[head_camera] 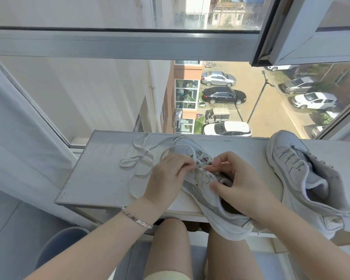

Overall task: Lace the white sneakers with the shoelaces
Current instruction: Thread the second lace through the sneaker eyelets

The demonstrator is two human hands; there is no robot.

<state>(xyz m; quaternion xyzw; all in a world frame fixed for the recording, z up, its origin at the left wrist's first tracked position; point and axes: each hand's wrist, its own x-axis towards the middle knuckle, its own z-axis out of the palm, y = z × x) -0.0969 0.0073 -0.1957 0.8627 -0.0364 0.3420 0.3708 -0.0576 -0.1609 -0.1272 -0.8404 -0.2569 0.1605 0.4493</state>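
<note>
White flat ledge at the window, carrying shoes.
A white leather sneaker lies at centre, heel past the 6 o'clock edge; a second white sneaker at 3 o'clock; a white flat shoelace loops at 10 o'clock.

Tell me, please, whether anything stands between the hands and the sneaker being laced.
Nothing visible does. The left hand pinches the shoelace at the eyelets of the sneaker, and the right hand grips its upper. The second sneaker lies apart, to the right.

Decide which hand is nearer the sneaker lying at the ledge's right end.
Right. The right hand is just left of that sneaker; the left hand lies farther left.
</note>
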